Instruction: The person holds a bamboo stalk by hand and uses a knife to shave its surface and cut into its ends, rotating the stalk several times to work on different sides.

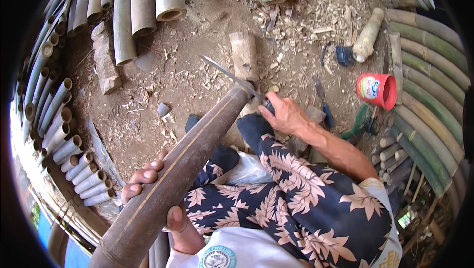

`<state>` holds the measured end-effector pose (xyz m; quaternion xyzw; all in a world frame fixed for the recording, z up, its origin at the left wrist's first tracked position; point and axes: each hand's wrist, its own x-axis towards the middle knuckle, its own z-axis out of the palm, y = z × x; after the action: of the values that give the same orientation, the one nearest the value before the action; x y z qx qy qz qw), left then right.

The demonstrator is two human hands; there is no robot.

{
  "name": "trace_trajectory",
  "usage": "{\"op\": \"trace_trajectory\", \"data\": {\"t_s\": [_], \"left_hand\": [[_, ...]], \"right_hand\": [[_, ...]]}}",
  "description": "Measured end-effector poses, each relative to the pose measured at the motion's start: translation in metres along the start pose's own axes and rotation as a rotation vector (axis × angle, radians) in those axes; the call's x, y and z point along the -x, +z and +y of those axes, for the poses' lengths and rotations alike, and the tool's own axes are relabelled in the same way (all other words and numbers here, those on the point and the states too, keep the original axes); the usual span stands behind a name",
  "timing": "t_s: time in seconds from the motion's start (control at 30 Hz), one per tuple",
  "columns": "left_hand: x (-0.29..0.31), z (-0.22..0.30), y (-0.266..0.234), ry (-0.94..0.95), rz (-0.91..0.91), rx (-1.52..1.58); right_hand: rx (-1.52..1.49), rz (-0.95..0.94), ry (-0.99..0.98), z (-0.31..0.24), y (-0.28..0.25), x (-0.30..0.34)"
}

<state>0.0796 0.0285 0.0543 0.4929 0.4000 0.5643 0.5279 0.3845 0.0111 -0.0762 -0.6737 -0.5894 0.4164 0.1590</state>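
The dark bamboo tube [195, 152] lies within the left hand [177, 218], whose fingers [144, 175] wrap one side while the thumb presses the other. Its long axis runs obliquely through that grasp: the wider end reaches toward the lower left, behind the fingers, and the narrower end points ahead and rightward, just beside the right hand [285, 115]. So the left hand is nearer the tube's middle, the right nearer its far tip.

The right fingers are clenched round the handle of a knife [224, 70]; its blade slants forward and left from them, across that tip. Whether the edge touches it, I cannot tell.

Beyond the tip, ahead and left of the right fingers, a wooden block [244, 53] lies on the ground. To their right are a blue-handled tool [327, 113] and, farther off, a red tub [387, 92]. Short bamboo pieces [91, 184] lie left of the left fingers.
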Motion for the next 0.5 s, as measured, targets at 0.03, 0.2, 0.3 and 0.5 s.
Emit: {"op": "trace_trajectory", "data": {"t_s": [0.03, 0.2, 0.3, 0.5], "left_hand": [[0.003, 0.003, -0.001, -0.011, 0.001, -0.022], [0.003, 0.003, 0.001, -0.035, 0.038, 0.055], [0.003, 0.005, 0.004, -0.034, 0.064, 0.084], [-0.004, -0.007, -0.023, 0.032, -0.129, 0.087]], "right_hand": [[-0.097, 0.03, -0.032, -0.012, -0.003, 0.008], [-0.113, 0.27, -0.316, -0.041, -0.005, 0.013], [0.171, -0.145, 0.28, 0.023, 0.005, -0.007], [-0.06, 0.295, -0.331, -0.03, -0.016, 0.008]]}}
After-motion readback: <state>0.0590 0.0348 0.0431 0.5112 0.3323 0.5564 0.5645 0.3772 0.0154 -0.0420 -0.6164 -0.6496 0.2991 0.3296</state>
